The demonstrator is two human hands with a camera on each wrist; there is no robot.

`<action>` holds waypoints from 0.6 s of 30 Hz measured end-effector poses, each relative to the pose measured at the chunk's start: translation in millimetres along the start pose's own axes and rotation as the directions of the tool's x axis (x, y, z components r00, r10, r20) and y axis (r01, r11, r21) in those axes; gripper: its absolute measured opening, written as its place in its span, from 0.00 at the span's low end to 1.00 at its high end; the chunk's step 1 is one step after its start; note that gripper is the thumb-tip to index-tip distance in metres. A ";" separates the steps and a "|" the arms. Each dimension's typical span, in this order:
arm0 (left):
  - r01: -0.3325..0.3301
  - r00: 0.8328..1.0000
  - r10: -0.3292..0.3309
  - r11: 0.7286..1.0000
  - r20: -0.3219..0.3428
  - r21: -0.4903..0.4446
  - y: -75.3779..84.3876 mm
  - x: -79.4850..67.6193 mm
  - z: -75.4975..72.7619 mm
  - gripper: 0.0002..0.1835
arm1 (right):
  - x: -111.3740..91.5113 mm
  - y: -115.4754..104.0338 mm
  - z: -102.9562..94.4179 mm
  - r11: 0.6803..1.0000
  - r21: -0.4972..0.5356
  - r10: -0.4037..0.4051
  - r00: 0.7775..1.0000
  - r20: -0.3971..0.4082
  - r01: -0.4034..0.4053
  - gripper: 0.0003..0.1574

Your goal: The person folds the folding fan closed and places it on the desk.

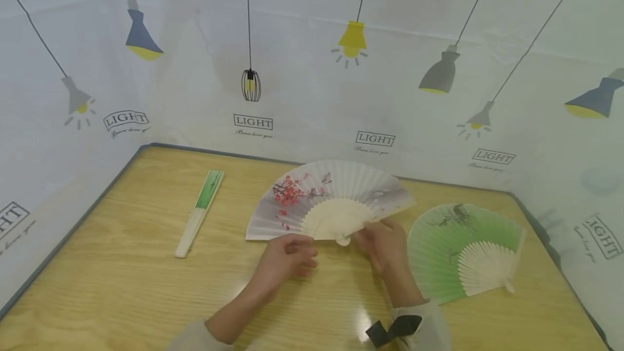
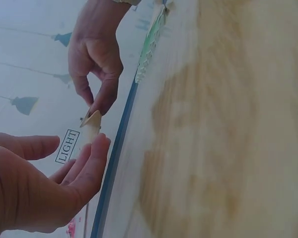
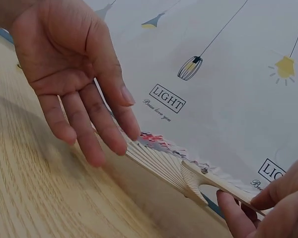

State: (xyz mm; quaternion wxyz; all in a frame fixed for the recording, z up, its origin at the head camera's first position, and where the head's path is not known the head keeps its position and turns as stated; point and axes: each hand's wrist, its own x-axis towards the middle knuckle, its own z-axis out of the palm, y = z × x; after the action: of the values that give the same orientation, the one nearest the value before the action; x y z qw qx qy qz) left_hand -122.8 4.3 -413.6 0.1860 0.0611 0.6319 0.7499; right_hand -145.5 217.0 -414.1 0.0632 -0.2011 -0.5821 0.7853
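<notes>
A spread folding fan (image 1: pixel 336 177) with red blossoms on a whitish-grey leaf and pale wooden ribs stands out in the middle of the head view. My right hand (image 1: pixel 387 245) pinches its right outer rib near the pivot, as the right wrist view shows between thumb and fingers (image 3: pixel 233 213). At the fan's lower left edge is my left hand (image 1: pixel 287 259), its fingers loosely extended and the palm turned toward the ribs (image 3: pixel 161 166). Nothing is gripped by that left hand (image 2: pixel 49 183).
An open green fan (image 1: pixel 434 248) lies on the wooden table (image 1: pixel 122 286) to the right, close beside my right forearm. On the left lies a folded green fan (image 1: pixel 200 215). White sheeting (image 1: pixel 302 69) printed with lamps rises behind the table's dark edge.
</notes>
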 end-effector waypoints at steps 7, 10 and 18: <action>0.003 0.995 -0.014 0.993 -0.097 -0.119 -5.2 8.3 5.4 0.20 | -4.8 -7.0 0.0 0.995 0.095 -0.013 1.000 -0.011 0.014 0.20; -0.021 0.984 -0.022 0.971 -0.176 -0.239 -6.4 14.5 4.1 0.21 | -8.0 -8.1 1.1 0.991 0.136 -0.017 1.000 -0.021 0.020 0.21; -0.093 0.912 -0.129 0.860 -0.390 -0.502 -5.3 37.8 -0.8 0.11 | -13.2 4.9 12.0 0.968 0.225 -0.105 0.994 -0.026 0.108 0.16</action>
State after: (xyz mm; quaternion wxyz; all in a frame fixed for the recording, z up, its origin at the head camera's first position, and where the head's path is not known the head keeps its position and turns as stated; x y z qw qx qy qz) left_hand -156.9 17.7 -424.3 0.0656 -0.1551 0.4361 0.8840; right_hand -137.5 200.4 -412.5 0.1318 -0.1662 -0.4986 0.8405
